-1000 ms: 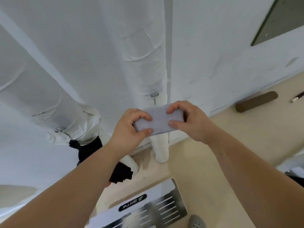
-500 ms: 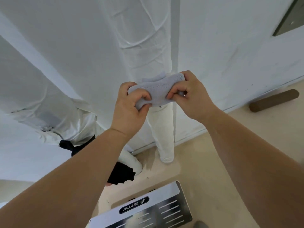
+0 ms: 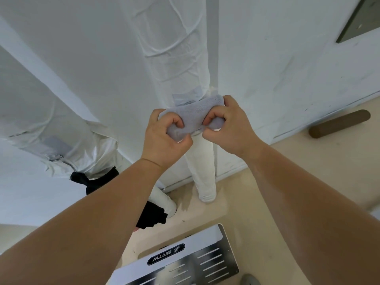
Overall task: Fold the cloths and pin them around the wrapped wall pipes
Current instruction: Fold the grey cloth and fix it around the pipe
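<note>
From the head camera: a folded grey cloth (image 3: 191, 116) sits against the front of the upright wrapped pipe (image 3: 174, 48), above its foot. The left hand (image 3: 164, 138) and the right hand (image 3: 230, 124) each take one end of it — both grips clamped on the cloth, fingers curled in. Left of that pipe runs a slanted wrapped pipe (image 3: 61, 128) with a black tie (image 3: 92, 177) round it. Below the pipe is a BRTW-labelled step (image 3: 185, 256), and to its right a brown cylinder (image 3: 339, 123).

Soft, bright light fills the room. The white wall (image 3: 287, 58) looks a little blue-grey. Faint shadows lie on the floor (image 3: 207, 214) by the wrapped pipe (image 3: 203, 171). Straight lines bend near the edges
</note>
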